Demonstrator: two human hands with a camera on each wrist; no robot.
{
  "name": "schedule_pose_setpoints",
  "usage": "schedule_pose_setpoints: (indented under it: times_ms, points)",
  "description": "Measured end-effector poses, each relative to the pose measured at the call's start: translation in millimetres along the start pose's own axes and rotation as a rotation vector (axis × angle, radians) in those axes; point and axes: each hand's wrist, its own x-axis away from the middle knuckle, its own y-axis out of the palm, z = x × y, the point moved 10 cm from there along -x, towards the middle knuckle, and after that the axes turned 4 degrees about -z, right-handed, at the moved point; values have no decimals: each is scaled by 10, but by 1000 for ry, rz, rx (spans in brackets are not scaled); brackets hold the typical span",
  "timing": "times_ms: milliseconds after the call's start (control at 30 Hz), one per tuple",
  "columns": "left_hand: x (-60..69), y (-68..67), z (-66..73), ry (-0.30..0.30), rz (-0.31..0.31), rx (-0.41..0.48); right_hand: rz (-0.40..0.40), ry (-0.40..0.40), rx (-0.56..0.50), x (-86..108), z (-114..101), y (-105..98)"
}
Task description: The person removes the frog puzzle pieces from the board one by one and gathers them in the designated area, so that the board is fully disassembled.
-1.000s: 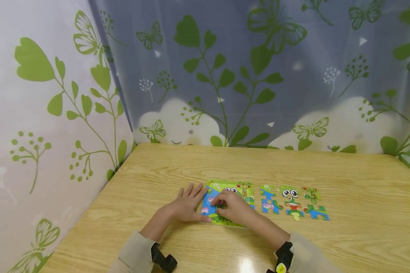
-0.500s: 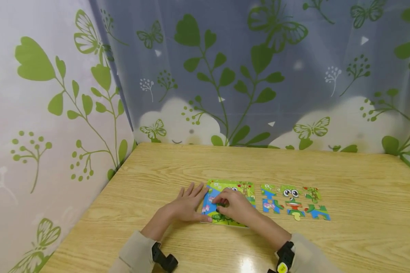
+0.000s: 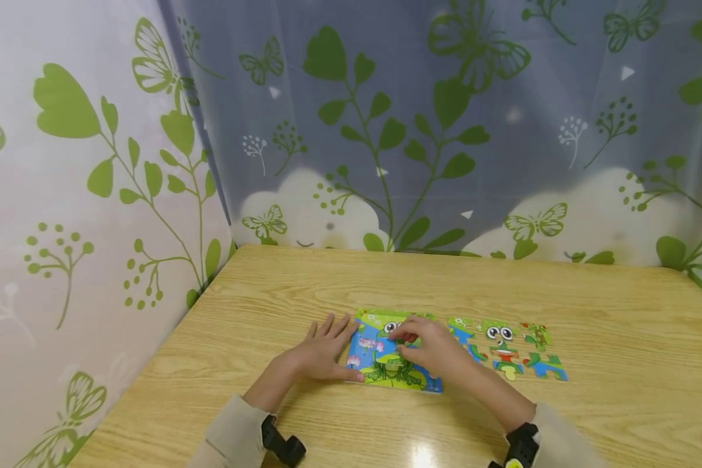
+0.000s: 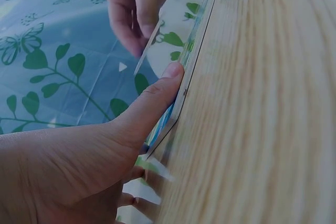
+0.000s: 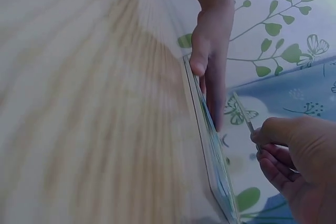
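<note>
A frog jigsaw board (image 3: 429,385) lies flat on the table in the head view, its picture green, blue and pink. My left hand (image 3: 316,357) lies at its left side with fingers spread, and the thumb presses on the front-left corner (image 4: 167,77). Above the board my right hand (image 3: 435,348) pinches a thin puzzle piece (image 5: 243,111) between thumb and fingers. In both wrist views this piece (image 4: 148,48) is seen nearly edge-on, raised clear of the board. The right hand hides part of the board's right half from the head camera.
Several loose puzzle pieces (image 3: 506,354) are laid out in two rows right of the board, some partly hidden by my right hand. The wooden table (image 3: 269,279) meets a patterned curtain (image 3: 351,130) at the back and another on the left.
My right hand has risen from low over the board's middle and shifted right, with the puzzle piece in its fingers. More of the frog picture shows. The left hand stays in place.
</note>
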Motion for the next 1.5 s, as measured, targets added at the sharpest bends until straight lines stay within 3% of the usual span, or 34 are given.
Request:
schedule_pose_setpoints:
  times_ms: [300,500,633,767,1000,1500]
  points:
    - [34,-31,17,7,12,8,21,-11,31,355,138,-306]
    - [43,-39,14,13,13,28,78,-107,69,614,148,-483]
    - [44,-40,-2,20,15,49,116,-146,85,772,164,-550]
    - [41,-38,-15,26,13,62,106,-135,71,887,232,-540]
    - [46,-40,18,26,9,68,79,-228,10,975,292,-469]
    - [27,-27,35,19,8,68,-5,-190,6,1004,422,-401]
